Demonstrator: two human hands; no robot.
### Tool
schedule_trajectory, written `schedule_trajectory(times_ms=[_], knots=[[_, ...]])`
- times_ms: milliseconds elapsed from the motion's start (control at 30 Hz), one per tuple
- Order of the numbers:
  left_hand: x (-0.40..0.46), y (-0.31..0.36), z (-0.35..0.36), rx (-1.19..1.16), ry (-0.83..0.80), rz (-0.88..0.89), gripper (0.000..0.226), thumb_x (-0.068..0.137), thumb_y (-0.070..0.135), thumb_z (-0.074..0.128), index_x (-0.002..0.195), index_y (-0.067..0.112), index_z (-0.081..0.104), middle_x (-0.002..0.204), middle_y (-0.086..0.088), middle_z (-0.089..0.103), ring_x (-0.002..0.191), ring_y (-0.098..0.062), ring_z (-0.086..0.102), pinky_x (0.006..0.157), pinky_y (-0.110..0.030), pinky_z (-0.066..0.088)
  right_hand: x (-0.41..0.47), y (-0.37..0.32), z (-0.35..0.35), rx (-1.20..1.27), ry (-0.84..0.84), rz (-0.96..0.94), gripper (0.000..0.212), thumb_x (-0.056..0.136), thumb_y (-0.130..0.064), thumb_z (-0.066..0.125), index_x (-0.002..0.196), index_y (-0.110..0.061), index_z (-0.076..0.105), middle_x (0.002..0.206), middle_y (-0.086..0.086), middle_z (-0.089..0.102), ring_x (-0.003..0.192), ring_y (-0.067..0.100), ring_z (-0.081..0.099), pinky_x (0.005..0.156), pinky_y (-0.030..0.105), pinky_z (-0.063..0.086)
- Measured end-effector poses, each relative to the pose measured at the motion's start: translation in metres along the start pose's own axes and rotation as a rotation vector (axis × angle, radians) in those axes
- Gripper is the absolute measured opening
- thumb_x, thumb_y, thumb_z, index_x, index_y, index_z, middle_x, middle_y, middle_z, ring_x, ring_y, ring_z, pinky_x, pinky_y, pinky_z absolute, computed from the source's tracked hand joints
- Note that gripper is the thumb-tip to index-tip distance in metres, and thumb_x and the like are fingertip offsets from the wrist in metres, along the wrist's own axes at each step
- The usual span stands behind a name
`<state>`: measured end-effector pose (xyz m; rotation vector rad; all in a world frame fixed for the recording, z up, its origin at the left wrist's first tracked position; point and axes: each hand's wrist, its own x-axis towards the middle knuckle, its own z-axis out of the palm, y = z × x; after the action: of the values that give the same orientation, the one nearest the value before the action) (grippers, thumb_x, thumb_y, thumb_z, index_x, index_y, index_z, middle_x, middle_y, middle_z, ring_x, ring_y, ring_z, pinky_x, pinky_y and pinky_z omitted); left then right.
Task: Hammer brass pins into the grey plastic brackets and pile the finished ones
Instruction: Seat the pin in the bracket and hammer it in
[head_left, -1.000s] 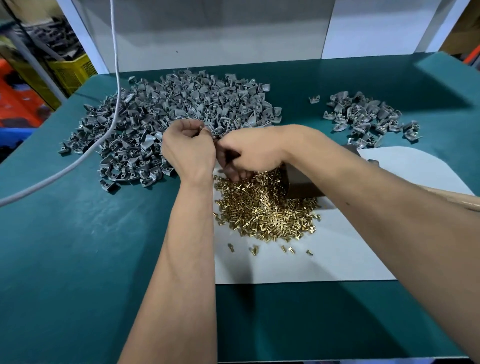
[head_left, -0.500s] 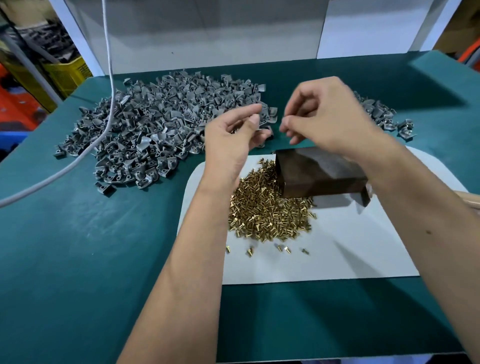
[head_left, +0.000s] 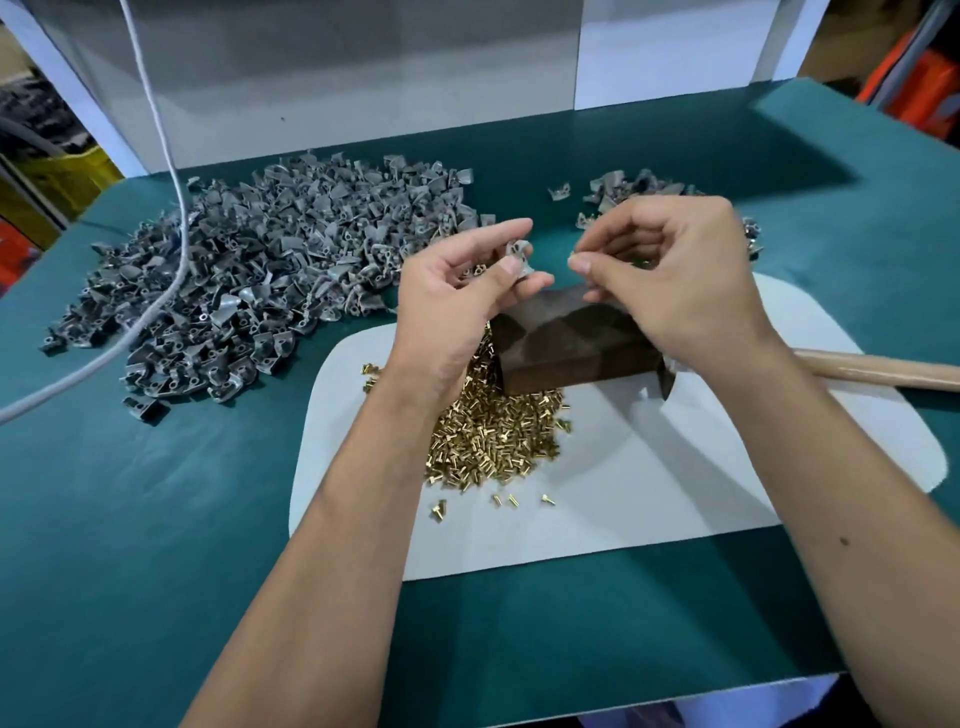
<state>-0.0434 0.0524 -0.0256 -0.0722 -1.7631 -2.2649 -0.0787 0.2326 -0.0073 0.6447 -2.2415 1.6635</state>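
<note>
A single grey plastic bracket (head_left: 519, 255), matte and curved with a small flange, is pinched between the thumb and fingers of the left hand (head_left: 457, 291), held in the air above the far edge of the dark block (head_left: 569, 338). Close beside it the right hand (head_left: 670, 265) has thumb and forefinger pressed together as if on something tiny; whether a pin sits between them cannot be told. The block is a dull, dark brown, square-edged lump resting on a white, round-cornered mat (head_left: 649, 499) near the worktop's middle. Shiny brass pins (head_left: 493, 441), short with flat heads, lie heaped on the mat against the block's near side, a few strays just beyond. A pale wooden handle (head_left: 878, 370) lies across the mat's right side. A large heap of loose grey brackets (head_left: 249, 275) covers the worktop's far left, a smaller pile (head_left: 634, 187) the far right. The worktop (head_left: 130, 519) is teal felt-like cloth. A white cord (head_left: 156, 124) hangs over the left heap. No writing is legible
</note>
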Motion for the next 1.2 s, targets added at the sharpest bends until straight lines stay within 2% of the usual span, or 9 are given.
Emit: schedule_trajectory(times_ms=[167, 267, 400, 533, 633, 833, 1033, 1200], knots=[[-0.002, -0.002, 0.000, 0.053, -0.033, 0.039, 0.026, 0.091, -0.008, 0.068, 0.114, 0.004, 0.074, 0.101, -0.015, 0.074, 0.082, -0.025, 0.074, 0.078, -0.032, 0.062, -0.007, -0.001, 0.004, -0.155, -0.029, -0.103, 0.007, 0.086, -0.010, 0.076, 0.091, -0.014, 0.078, 0.081, -0.006, 0.074, 0.076, 0.011, 0.072, 0.074, 0.032, 0.061], [-0.001, -0.004, 0.001, 0.067, -0.032, 0.039, 0.024, 0.091, -0.006, 0.068, 0.113, 0.004, 0.074, 0.098, -0.012, 0.076, 0.082, -0.025, 0.072, 0.080, -0.033, 0.061, -0.009, -0.004, 0.007, -0.228, -0.022, -0.178, 0.009, 0.086, -0.012, 0.074, 0.093, -0.014, 0.079, 0.084, -0.007, 0.075, 0.080, 0.007, 0.071, 0.077, 0.029, 0.059], [-0.001, -0.005, 0.001, 0.023, -0.028, -0.003, 0.023, 0.096, -0.006, 0.061, 0.113, 0.001, 0.074, 0.103, -0.021, 0.074, 0.084, -0.026, 0.072, 0.080, -0.030, 0.059, -0.011, -0.003, 0.010, -0.220, 0.017, -0.215, 0.014, 0.084, -0.011, 0.075, 0.097, -0.012, 0.069, 0.085, -0.008, 0.074, 0.084, 0.004, 0.072, 0.077, 0.031, 0.060], [-0.002, -0.004, 0.003, 0.007, -0.038, -0.012, 0.024, 0.097, -0.007, 0.059, 0.114, 0.002, 0.073, 0.114, -0.030, 0.070, 0.087, -0.026, 0.072, 0.082, -0.030, 0.059, -0.011, 0.000, 0.011, -0.286, 0.050, -0.287, 0.023, 0.083, -0.012, 0.076, 0.098, -0.013, 0.060, 0.082, -0.012, 0.073, 0.084, 0.000, 0.069, 0.075, 0.016, 0.052], [-0.003, -0.004, 0.004, 0.000, -0.060, -0.006, 0.025, 0.095, -0.009, 0.061, 0.114, 0.004, 0.073, 0.105, -0.024, 0.073, 0.086, -0.023, 0.073, 0.080, -0.029, 0.061, -0.011, 0.001, 0.011, -0.322, 0.043, -0.314, 0.025, 0.082, -0.012, 0.077, 0.099, -0.014, 0.058, 0.079, -0.012, 0.072, 0.080, 0.000, 0.066, 0.074, 0.008, 0.043], [-0.003, -0.004, 0.005, 0.004, -0.063, 0.009, 0.026, 0.093, -0.007, 0.066, 0.117, 0.000, 0.071, 0.100, -0.021, 0.074, 0.081, -0.023, 0.074, 0.082, -0.034, 0.063, -0.011, 0.003, 0.011, -0.331, 0.018, -0.302, 0.025, 0.083, -0.009, 0.075, 0.099, -0.014, 0.057, 0.079, -0.012, 0.071, 0.080, 0.003, 0.067, 0.074, 0.010, 0.044], [-0.004, -0.006, 0.005, 0.009, -0.051, 0.014, 0.027, 0.092, -0.006, 0.067, 0.119, -0.004, 0.069, 0.095, -0.016, 0.076, 0.081, -0.022, 0.074, 0.077, -0.026, 0.062, -0.012, 0.001, 0.013, -0.300, 0.035, -0.289, 0.024, 0.083, -0.010, 0.076, 0.098, -0.014, 0.058, 0.080, -0.011, 0.072, 0.079, 0.000, 0.066, 0.072, 0.004, 0.039], [-0.005, -0.006, 0.003, 0.030, -0.070, 0.032, 0.025, 0.091, -0.007, 0.069, 0.115, -0.002, 0.071, 0.089, -0.012, 0.077, 0.079, -0.021, 0.074, 0.078, -0.028, 0.062, -0.011, 0.002, 0.014, -0.296, 0.024, -0.270, 0.026, 0.081, -0.009, 0.076, 0.097, -0.015, 0.057, 0.077, -0.013, 0.071, 0.076, -0.004, 0.063, 0.070, 0.004, 0.038]])
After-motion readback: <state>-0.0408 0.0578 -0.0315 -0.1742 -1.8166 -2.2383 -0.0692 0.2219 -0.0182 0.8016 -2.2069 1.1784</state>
